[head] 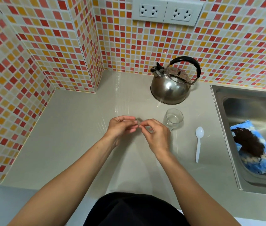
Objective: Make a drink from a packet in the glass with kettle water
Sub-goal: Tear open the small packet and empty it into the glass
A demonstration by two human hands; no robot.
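Both hands — left hand [122,128], right hand [157,136] — pinch a small packet [138,121] above open counter [73,136]; glass [174,119] just right, kettle [171,86] behind, spoon [198,142] near the sink [217,101] edge.

At one o'clock the domed polished-steel kettle [169,88] shines mirror-bright, its arched handle matt black. Just below it is a small clear glass tumbler [174,119], smooth and glossy. The white plastic spoon [198,142] looks slick. The pale beige countertop [73,137] gleams; at three o'clock, a brushed-steel sink [226,128] holds fluffy blue-and-brown cloth [257,149].
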